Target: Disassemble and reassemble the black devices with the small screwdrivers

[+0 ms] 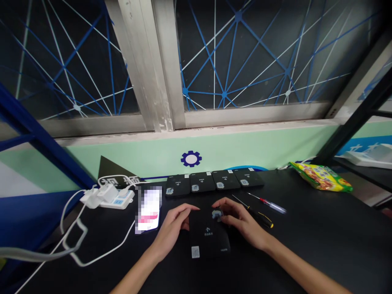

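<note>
In front of me on the table lies a flat black box (pixel 210 243) with rounded corners, a small light logo and a square white label at its near left corner. My left hand (pixel 174 224) holds its left side, the index finger reaching over the far left corner and the other fingers bent at the edge. At the far right corner, my right hand (pixel 240 220) curls around the box, its thumb and index finger on either side of a pale bluish sticker (pixel 217 214). Whether the sticker is partly lifted I cannot tell.
Several similar black boxes (pixel 202 182) stand in a row behind. To the right lie a yellow-black screwdriver (pixel 265 219), a clear-handled screwdriver (pixel 274 206) and a yellow-green snack bag (pixel 323 177). A lit phone (pixel 149 210), a white power strip (pixel 119 200) and loose cables are on the left.
</note>
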Tool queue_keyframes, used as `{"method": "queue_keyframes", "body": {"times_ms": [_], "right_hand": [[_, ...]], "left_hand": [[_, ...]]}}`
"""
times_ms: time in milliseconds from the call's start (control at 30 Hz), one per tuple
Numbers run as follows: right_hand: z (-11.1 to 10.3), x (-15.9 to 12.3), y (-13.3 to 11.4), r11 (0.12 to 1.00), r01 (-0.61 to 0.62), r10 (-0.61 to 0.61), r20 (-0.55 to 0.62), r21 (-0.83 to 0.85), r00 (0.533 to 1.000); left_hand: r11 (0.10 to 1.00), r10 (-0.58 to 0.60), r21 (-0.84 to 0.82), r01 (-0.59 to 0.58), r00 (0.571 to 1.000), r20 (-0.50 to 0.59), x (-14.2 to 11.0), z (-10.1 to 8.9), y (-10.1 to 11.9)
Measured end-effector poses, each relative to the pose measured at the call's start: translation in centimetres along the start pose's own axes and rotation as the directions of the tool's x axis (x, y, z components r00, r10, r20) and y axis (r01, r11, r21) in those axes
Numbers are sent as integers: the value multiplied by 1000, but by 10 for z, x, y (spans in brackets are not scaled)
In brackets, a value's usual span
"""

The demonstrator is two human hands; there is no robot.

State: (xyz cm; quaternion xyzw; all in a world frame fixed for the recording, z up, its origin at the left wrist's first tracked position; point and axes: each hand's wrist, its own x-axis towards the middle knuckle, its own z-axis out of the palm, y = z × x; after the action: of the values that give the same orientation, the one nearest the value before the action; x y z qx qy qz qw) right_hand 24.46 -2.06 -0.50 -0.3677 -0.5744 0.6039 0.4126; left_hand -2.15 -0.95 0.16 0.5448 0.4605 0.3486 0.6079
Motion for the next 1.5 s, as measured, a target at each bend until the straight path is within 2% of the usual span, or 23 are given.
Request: {"method": "queue_keyframes", "body": {"times_ms": [267,867,1167,1500], "right_hand": [[-2,2,5,999,3,-3,3,43,1000],[0,0,4,999,24,-23,-17,29,1000],[1,0,4,1000,16,-15,-17,22,1000],[-2,2,10,1000,11,-11,-97,-7,995]], "left_hand": [[1000,1,17,-1,1000,3,1,0,1],[999,37,36,-36,999,-38,1,1,-2],[999,20,41,-19,999,-32,1,1,0],[994,47,103,-43,998,-32,-1,0,3]]}}
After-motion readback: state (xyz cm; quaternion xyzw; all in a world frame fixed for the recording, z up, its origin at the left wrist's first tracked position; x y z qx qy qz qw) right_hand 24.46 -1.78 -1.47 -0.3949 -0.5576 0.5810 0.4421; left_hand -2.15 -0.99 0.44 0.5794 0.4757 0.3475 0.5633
